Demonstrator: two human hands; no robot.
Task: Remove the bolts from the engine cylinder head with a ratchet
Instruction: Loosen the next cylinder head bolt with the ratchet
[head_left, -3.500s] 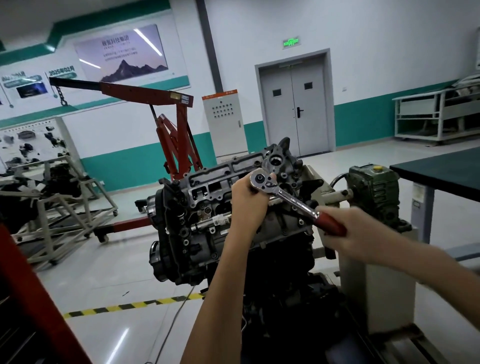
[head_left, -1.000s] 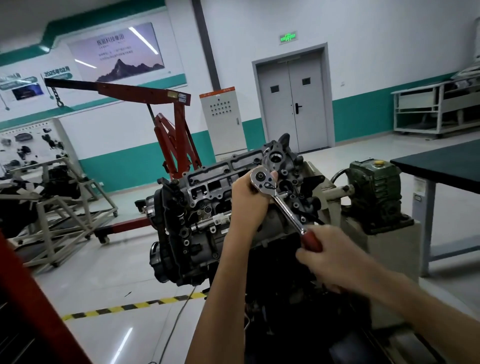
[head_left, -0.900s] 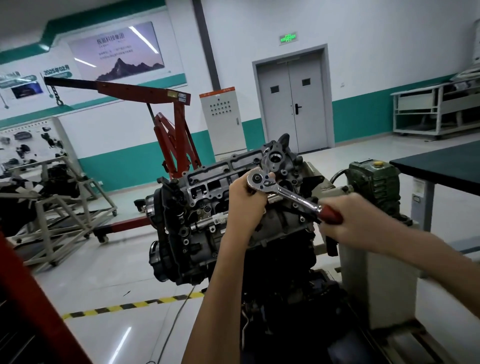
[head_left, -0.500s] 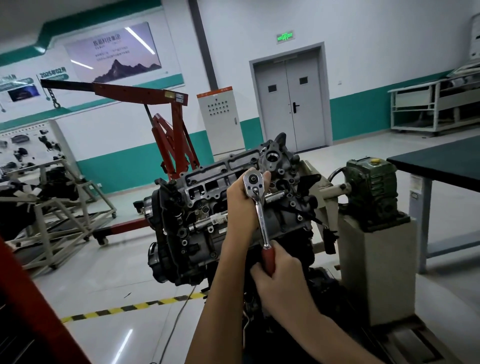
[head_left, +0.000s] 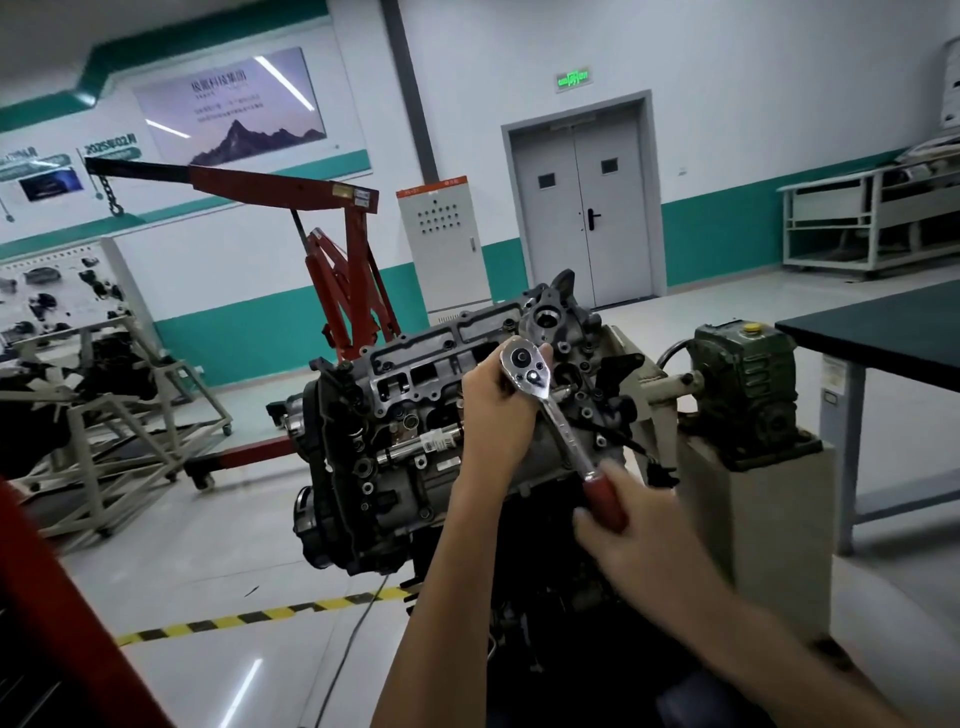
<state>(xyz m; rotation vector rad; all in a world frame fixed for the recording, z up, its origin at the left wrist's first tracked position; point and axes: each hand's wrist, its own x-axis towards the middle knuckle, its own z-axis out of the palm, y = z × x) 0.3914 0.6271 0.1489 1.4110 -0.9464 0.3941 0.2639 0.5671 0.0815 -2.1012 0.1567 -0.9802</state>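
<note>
**Ratchet on the cyl. head, both hands on it**

Chrome ratchet (head_left: 551, 415): round shiny end, knurled steel shank, glossy red grip. It sits at the upper-right end of the cyl. head (head_left: 415, 371), which is rough grey cast alloy, ribbed, w/ lots of ports & holes. L hand (head_left: 493, 415) is wrapped behind the ratchet's round end, fingers curled tight round it, thumb up beside the chrome. Socket & bolt are hidden by the palm. The shank slants down-right into the R hand (head_left: 628, 525), clamped on the red grip. That hand is motion-blurred, so its fingers are hard to read. Engine (head_left: 363, 467) lower half is lost in shadow. Behind is a red steel hoist (head_left: 343, 270). To the right, a boxy green gearbox (head_left: 743, 374) sits on a pale stand (head_left: 753, 545). A dark matte table (head_left: 883, 332) is cut off at the frame edge.
</note>
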